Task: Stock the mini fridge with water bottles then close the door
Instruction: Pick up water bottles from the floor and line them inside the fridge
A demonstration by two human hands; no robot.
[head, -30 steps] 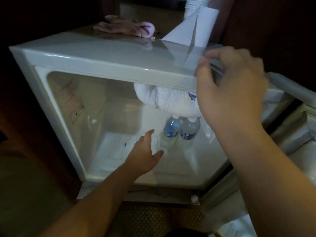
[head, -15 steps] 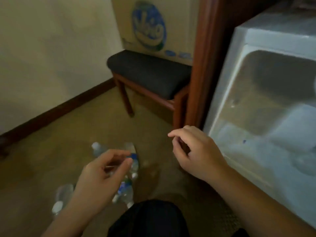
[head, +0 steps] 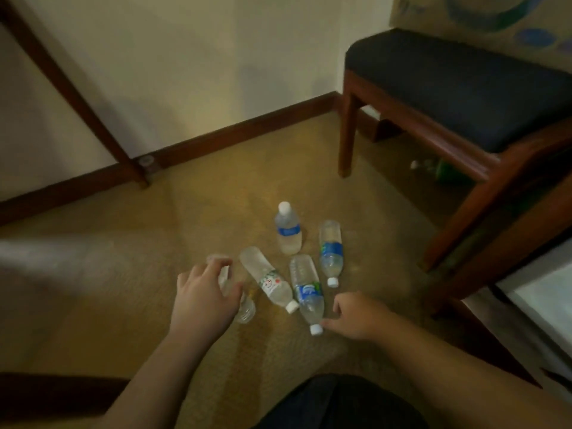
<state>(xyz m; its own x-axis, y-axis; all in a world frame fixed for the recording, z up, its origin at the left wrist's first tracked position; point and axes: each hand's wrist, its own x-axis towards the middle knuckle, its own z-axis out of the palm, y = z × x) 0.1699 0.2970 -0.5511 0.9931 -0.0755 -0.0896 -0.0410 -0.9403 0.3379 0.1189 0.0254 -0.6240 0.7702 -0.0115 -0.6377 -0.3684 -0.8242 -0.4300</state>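
Several clear water bottles lie on the tan carpet, and one with a blue label (head: 288,231) stands upright behind them. My left hand (head: 202,297) curls over the leftmost lying bottle (head: 244,309), fingers on one side and thumb on the other. My right hand (head: 356,315) hovers low with its fingers loosely bent, a fingertip touching the white cap of a blue-and-green-labelled bottle (head: 306,292). Between them lies a red-and-green-labelled bottle (head: 269,280); another bottle (head: 331,252) lies further right. Only a white corner of the mini fridge (head: 544,301) shows at the right edge.
A wooden bench with a dark cushion (head: 464,82) stands at the right, a cardboard box (head: 483,13) on it and a green bottle (head: 445,173) beneath. A slanted wooden leg (head: 71,97) crosses the left wall. My dark-clothed knee (head: 340,404) is at the bottom.
The view has swung left from the open fridge to the floor. Both hands have dropped to the bottles; the left now wraps one and the right touches a cap.
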